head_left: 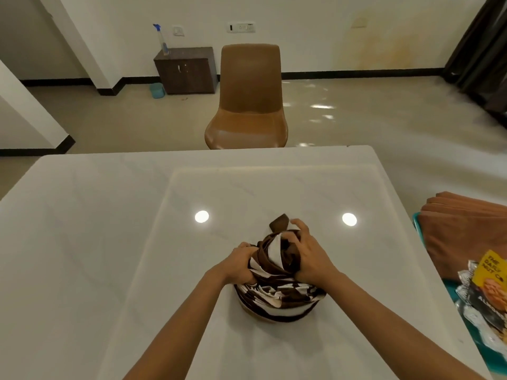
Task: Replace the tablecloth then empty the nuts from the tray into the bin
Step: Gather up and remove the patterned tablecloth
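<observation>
Your left hand (pixel 241 263) and right hand (pixel 308 255) are both clenched on the bunched brown-and-white tablecloth (pixel 277 286) resting on the white desk (pixel 109 229) — well right of that bundle, at the desk's edge, sits the teal tray (pixel 466 316) with a nut packet (pixel 491 272).

"THE DAILY NUT CO" on yellow nut pkt (pixel 491 272), right edge.

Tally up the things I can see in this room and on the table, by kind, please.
Cloths: 2, the bunched brown-and-white cloth gripped by the left hand and right hand, and a folded brown cloth
Nut packets: 1
Trays: 1
Chairs: 1
Cabinets: 1
Spray bottles: 1
Total: 7
</observation>
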`<state>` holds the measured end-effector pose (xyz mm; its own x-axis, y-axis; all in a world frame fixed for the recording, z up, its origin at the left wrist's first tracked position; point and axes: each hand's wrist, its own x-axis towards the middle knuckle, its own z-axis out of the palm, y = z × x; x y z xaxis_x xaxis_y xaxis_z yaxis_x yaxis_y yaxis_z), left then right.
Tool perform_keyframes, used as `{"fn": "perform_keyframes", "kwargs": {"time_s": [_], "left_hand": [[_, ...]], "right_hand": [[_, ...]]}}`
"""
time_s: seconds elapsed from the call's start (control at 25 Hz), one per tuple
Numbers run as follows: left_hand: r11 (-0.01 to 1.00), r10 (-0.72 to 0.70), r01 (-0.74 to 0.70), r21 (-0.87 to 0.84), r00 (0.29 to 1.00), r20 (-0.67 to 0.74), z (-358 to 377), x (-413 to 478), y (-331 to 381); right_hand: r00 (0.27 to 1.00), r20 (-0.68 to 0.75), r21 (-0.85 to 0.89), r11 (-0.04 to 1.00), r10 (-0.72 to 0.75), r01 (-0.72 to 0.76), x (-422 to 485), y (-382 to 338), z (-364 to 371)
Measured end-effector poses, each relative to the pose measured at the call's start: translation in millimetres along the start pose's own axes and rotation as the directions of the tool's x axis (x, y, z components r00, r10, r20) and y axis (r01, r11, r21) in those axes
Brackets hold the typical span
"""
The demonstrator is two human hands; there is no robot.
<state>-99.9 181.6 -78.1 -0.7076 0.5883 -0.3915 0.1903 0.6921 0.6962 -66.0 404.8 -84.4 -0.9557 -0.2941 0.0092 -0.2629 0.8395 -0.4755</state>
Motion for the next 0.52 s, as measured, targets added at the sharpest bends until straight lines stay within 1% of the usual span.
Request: {"fn": "perform_keyframes", "kwargs": {"time_s": [0.04,0.12,0.2,0.24,0.28,0.32,0.4,0.44,0.52], "left_hand": [[0.999,0.024,-0.024,-0.026,1.0,0.004,2,2,3],[0.999,0.027,-0.027,-0.04,1.0,0.014,8,8,5],[0.998,0.012,-0.011,-0.055,1.0,0.019,13,12,6],[0.996,0.002,-0.002,-0.088,1.0,0.0,17,13,6],[0.992,-0.018,0.013,-0.126,0.999,-0.04,22,13,8],[0.987,-0.036,0.019,-0.162,0.994,-0.1,28,12,12],[0.978,-0.056,0.013,-0.207,0.978,-0.201,41,9,26],[0.978,-0.05,0.004,-0.208,0.975,-0.216,46,9,33],[0.979,0.006,-0.038,-0.199,0.987,-0.159,71,20,63]], "right_hand": [[1.0,0.016,-0.032,0.999,-0.013,0.014,2,2,-5],[0.987,0.158,-0.103,0.995,0.025,-0.009,13,1,-20],[0.937,0.341,-0.219,0.976,0.071,0.006,29,0,-34],[0.905,0.414,-0.263,0.965,0.097,0.016,34,1,-39],[0.884,0.449,-0.274,0.962,0.131,-0.004,35,4,-41],[0.887,0.437,-0.245,0.969,0.149,-0.042,31,11,-42],[0.894,0.38,-0.147,0.969,0.239,-0.197,6,25,-44],[0.891,0.355,-0.103,0.959,0.283,-0.264,-9,30,-45],[0.89,0.273,-0.044,0.929,0.366,-0.369,-56,54,-52]]}}
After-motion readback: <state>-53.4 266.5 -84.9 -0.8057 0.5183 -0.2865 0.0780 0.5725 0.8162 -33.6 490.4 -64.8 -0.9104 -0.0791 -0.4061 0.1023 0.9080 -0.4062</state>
